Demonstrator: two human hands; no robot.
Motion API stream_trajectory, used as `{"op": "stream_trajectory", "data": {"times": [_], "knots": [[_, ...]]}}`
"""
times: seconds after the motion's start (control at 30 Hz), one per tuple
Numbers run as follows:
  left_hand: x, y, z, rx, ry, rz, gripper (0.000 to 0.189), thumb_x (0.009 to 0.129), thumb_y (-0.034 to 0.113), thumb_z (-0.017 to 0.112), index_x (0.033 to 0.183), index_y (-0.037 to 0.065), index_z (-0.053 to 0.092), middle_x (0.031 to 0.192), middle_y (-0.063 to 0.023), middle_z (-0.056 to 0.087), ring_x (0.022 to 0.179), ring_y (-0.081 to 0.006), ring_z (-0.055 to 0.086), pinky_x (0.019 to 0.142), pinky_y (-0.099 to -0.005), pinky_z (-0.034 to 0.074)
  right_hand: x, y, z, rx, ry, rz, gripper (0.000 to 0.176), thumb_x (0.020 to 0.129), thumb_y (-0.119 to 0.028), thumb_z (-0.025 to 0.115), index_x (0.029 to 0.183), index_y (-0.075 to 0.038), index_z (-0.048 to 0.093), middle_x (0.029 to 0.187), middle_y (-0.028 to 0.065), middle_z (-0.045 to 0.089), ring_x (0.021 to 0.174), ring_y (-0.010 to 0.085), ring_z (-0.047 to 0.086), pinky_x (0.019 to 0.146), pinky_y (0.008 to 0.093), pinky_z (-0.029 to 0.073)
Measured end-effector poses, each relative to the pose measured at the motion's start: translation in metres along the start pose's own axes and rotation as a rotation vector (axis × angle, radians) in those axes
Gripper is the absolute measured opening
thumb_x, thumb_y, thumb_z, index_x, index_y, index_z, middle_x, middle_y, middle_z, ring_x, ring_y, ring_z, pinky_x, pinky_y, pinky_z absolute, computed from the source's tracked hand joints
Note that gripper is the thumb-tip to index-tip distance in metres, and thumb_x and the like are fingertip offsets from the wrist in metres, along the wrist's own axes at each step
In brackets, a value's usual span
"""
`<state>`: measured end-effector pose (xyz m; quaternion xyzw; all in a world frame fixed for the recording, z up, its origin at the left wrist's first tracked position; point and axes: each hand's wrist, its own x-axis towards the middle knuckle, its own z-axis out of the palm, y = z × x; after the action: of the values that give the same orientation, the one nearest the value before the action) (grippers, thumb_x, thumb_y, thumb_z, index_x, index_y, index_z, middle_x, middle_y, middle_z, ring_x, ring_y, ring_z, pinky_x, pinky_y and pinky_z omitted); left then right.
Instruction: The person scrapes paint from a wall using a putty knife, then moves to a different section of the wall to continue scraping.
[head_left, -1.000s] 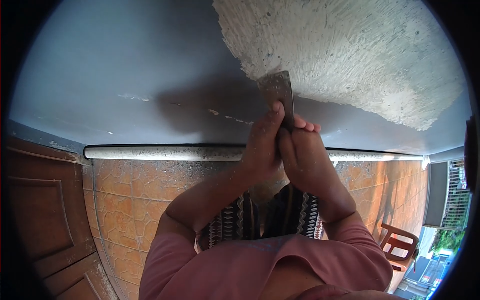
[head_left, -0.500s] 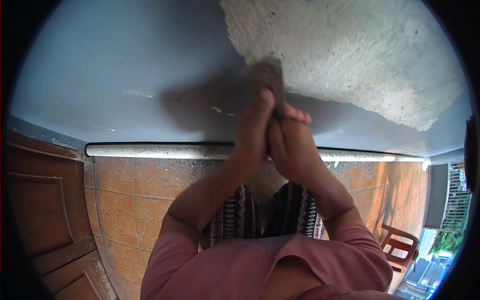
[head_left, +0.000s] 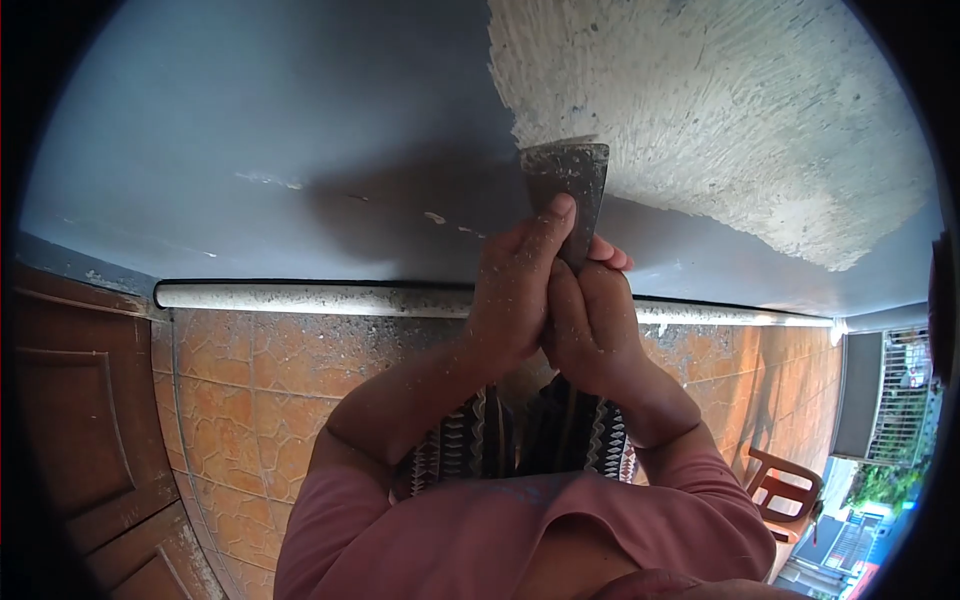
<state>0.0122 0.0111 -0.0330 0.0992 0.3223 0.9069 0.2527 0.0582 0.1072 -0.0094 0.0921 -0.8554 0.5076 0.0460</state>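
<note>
A metal scraper (head_left: pixel 566 180) with a wide, speckled blade meets the wall where the blue-grey paint (head_left: pixel 250 110) borders a rough, whitish bare patch (head_left: pixel 720 110). My left hand (head_left: pixel 515 280) grips the scraper, its thumb lying along the blade. Pressed against it on the right, my right hand (head_left: pixel 595 310) is wrapped round the lower part of the same tool, whose handle is hidden by the fingers. Small pale specks cover both hands. A few chips mark the painted wall left of the blade.
A white pipe (head_left: pixel 300 297) runs along the wall's foot above orange floor tiles (head_left: pixel 230 400) strewn with debris. A brown wooden door (head_left: pixel 70 420) stands at left. At right are a brown chair (head_left: pixel 785 490) and a barred gate (head_left: pixel 900 390).
The scraper and both hands have shifted slightly right and down in view. The blade, blurred earlier, now shows sharply. The camera view has also moved a little.
</note>
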Motion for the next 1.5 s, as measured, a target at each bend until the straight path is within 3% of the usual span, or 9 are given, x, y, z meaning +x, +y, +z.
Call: {"op": "stream_trajectory", "data": {"times": [0.1, 0.2, 0.23, 0.6, 0.9, 1.1, 1.3, 1.37, 1.5], "knots": [[0.0, -0.005, 0.003, 0.019, 0.019, 0.041, 0.05, 0.097, 0.042, 0.042, 0.08, -0.002, 0.059, 0.081, -0.0153, 0.062, 0.085, -0.0281, 0.063, 0.08, -0.0397, 0.051, 0.001, 0.002, -0.006, 0.056, -0.022, 0.088, 0.017, 0.087, -0.005, 0.046, 0.078, 0.006, 0.056, 0.067, 0.0186, 0.057, 0.059, 0.0329, 0.057, 0.051, 0.0401, 0.041], [0.007, -0.004, 0.006, 0.028, 0.016, 0.117, 0.049, 0.096, 0.041, 0.043, 0.08, -0.002, 0.059, 0.081, -0.0155, 0.062, 0.084, -0.0277, 0.063, 0.079, -0.0391, 0.051, 0.002, 0.013, 0.003, 0.036, 0.122, -0.073, 0.016, 0.086, -0.005, 0.046, 0.077, 0.005, 0.055, 0.064, 0.018, 0.056, 0.057, 0.0324, 0.056, 0.051, 0.0401, 0.04], [0.01, 0.0, 0.002, 0.058, 0.009, 0.164, 0.049, 0.096, 0.041, 0.043, 0.08, -0.002, 0.059, 0.081, -0.0156, 0.062, 0.084, -0.0276, 0.063, 0.079, -0.0391, 0.051, 0.012, 0.013, 0.008, -0.059, 0.22, -0.269, 0.017, 0.086, -0.005, 0.045, 0.077, 0.005, 0.055, 0.061, 0.0176, 0.055, 0.054, 0.0336, 0.055, 0.05, 0.0401, 0.04], [0.001, -0.004, 0.008, -0.093, 0.031, 0.02, 0.046, 0.097, 0.04, 0.042, 0.08, 0.0, 0.058, 0.08, -0.0148, 0.061, 0.083, -0.0284, 0.063, 0.081, -0.0414, 0.05, 0.0, -0.003, -0.009, -0.018, -0.041, -0.013, 0.014, 0.083, -0.003, 0.046, 0.076, 0.004, 0.055, 0.064, 0.0182, 0.055, 0.058, 0.0349, 0.055, 0.051, 0.0424, 0.038], [0.008, -0.002, 0.005, -0.085, 0.024, 0.138, 0.046, 0.096, 0.039, 0.046, 0.079, -0.002, 0.058, 0.078, -0.0153, 0.062, 0.077, -0.0255, 0.063, 0.075, -0.0379, 0.052, 0.01, -0.002, 0.001, 0.015, 0.084, -0.109, 0.016, 0.085, -0.005, 0.047, 0.075, 0.005, 0.054, 0.065, 0.0184, 0.055, 0.059, 0.035, 0.055, 0.053, 0.0411, 0.04], [0.003, 0.005, 0.011, -0.058, 0.05, 0.096, 0.046, 0.096, 0.039, 0.045, 0.077, -0.001, 0.058, 0.078, -0.0153, 0.061, 0.08, -0.0288, 0.063, 0.076, -0.041, 0.051, 0.008, -0.011, -0.004, 0.087, -0.02, 0.13, 0.019, 0.087, -0.005, 0.046, 0.074, 0.005, 0.055, 0.064, 0.0176, 0.056, 0.058, 0.0343, 0.055, 0.053, 0.0412, 0.04], [0.005, 0.002, 0.012, -0.02, 0.061, 0.142, 0.045, 0.096, 0.039, 0.046, 0.079, -0.001, 0.058, 0.079, -0.0155, 0.061, 0.08, -0.0293, 0.063, 0.076, -0.0421, 0.052, 0.006, -0.004, -0.005, 0.112, 0.041, 0.042, 0.02, 0.087, -0.008, 0.047, 0.073, 0.004, 0.054, 0.064, 0.0193, 0.057, 0.057, 0.0358, 0.056, 0.054, 0.0418, 0.042], [0.007, 0.007, 0.012, -0.034, 0.05, 0.153, 0.045, 0.095, 0.04, 0.046, 0.079, -0.001, 0.058, 0.079, -0.0156, 0.061, 0.08, -0.0293, 0.063, 0.076, -0.0424, 0.052, 0.021, 0.001, 0.003, -0.05, 0.171, -0.197, 0.019, 0.087, -0.008, 0.046, 0.075, 0.005, 0.055, 0.064, 0.0191, 0.057, 0.058, 0.0362, 0.057, 0.055, 0.0425, 0.042], [0.011, 0.014, 0.009, 0.009, 0.106, 0.215, 0.048, 0.095, 0.042, 0.047, 0.079, -0.001, 0.058, 0.079, -0.0152, 0.061, 0.078, -0.0286, 0.062, 0.075, -0.042, 0.052, 0.024, -0.009, 0.003, -0.119, 0.165, -0.26, 0.018, 0.086, -0.008, 0.046, 0.076, 0.005, 0.055, 0.063, 0.0189, 0.057, 0.059, 0.037, 0.057, 0.056, 0.0442, 0.043]]}}
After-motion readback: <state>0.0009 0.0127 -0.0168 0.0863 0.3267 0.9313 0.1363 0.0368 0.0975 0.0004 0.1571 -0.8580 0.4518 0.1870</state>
